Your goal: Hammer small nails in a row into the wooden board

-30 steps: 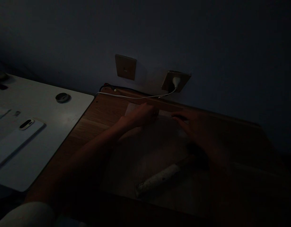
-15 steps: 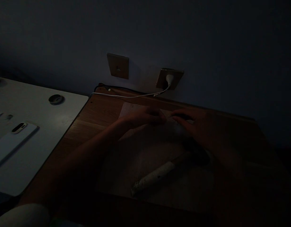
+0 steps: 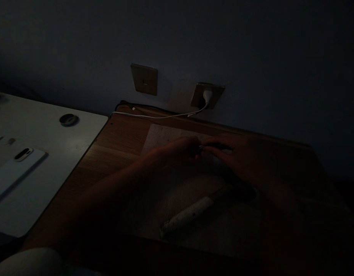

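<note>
The light is very dim. My left hand (image 3: 184, 148) is closed, its fingertips up against those of my right hand (image 3: 232, 150). My right thumb and forefinger pinch a small thin shiny piece (image 3: 201, 146), too small and dark to name. Its other end reaches my left fingers, and I cannot make out what they hold. Below both hands a hammer (image 3: 190, 215) with a pale wrapped handle lies slantwise on a light sheet (image 3: 158, 135). Its dark head is close to my right wrist.
A wooden tabletop (image 3: 123, 134) carries the sheet. On the white surface (image 3: 70, 153) at left are a phone (image 3: 18, 168) and a round dark ring-shaped object (image 3: 68, 119). A white cable (image 3: 162, 116) runs along the back to a plug (image 3: 207, 96) in the wall socket.
My hands have come together: the gap between their fingertips has closed. The shiny piece has moved slightly left and down to my left fingers. The hammer has stayed in place.
</note>
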{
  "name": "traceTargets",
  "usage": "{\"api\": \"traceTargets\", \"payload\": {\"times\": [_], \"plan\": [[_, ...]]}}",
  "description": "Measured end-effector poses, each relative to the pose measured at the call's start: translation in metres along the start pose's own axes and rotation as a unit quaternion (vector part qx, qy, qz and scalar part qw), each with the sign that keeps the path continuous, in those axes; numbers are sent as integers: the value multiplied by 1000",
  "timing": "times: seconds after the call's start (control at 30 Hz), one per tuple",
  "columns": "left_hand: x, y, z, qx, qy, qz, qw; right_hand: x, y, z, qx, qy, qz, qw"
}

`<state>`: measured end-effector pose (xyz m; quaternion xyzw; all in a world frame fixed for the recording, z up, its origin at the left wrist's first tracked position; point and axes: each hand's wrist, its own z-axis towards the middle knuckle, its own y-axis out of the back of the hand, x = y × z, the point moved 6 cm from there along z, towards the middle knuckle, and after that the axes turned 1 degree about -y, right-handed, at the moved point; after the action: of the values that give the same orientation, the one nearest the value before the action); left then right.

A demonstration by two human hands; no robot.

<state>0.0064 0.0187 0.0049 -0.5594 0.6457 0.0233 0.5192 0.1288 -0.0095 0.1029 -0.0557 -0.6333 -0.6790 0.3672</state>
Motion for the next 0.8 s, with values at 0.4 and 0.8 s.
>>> {"api": "traceTargets", "payload": {"times": [0.4,0.8], "plan": [[5,-9,2,62,6,-54,997,12,-7,5,25,1,12,1000],[-23,-6,-18,21,-38,11,999,21,14,2,-75,41,2,996]]}}
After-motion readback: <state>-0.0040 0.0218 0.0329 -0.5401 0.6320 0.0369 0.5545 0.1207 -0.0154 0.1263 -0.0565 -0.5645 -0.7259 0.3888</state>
